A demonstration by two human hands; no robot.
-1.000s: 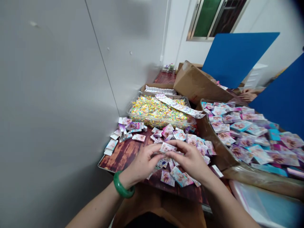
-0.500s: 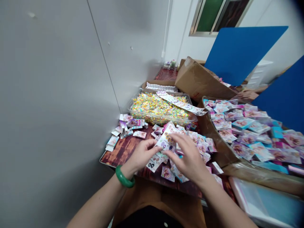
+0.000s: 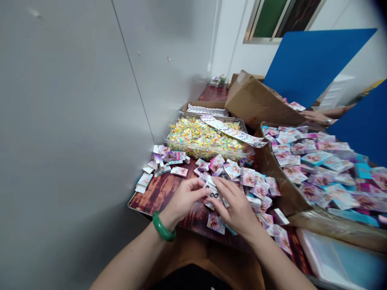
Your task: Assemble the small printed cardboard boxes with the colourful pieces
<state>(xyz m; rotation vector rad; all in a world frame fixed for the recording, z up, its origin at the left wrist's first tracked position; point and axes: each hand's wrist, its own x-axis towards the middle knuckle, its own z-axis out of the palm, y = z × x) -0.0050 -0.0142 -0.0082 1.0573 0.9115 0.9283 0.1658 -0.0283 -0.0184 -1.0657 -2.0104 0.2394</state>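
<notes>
A white printed paper sheet (image 3: 212, 191), folded small with round dark marks showing, is between my two hands above the table's front part. My left hand (image 3: 185, 200), with a green bangle (image 3: 163, 226) at the wrist, pinches the sheet's left edge between thumb and fingers. From the other side my right hand (image 3: 237, 207) closes on it, its fingers covering the right part. Beneath and around my hands lie many small printed boxes (image 3: 248, 176) in pink, purple and blue. Another long printed strip (image 3: 231, 131) rests across a clear tray (image 3: 208, 151) of colourful small packets.
A carton (image 3: 290, 197) full of small boxes stands at the right. Behind it are a tilted carton (image 3: 256, 98), a blue panel (image 3: 317, 64) and another person's hand (image 3: 317, 117). A grey wall (image 3: 75, 100) borders the left. Plastic bags (image 3: 338, 253) lie front right.
The sheet, longer and hanging open before, is now folded into a small piece. My hands have come closer together around it. The other person's hand and forearm show more.
</notes>
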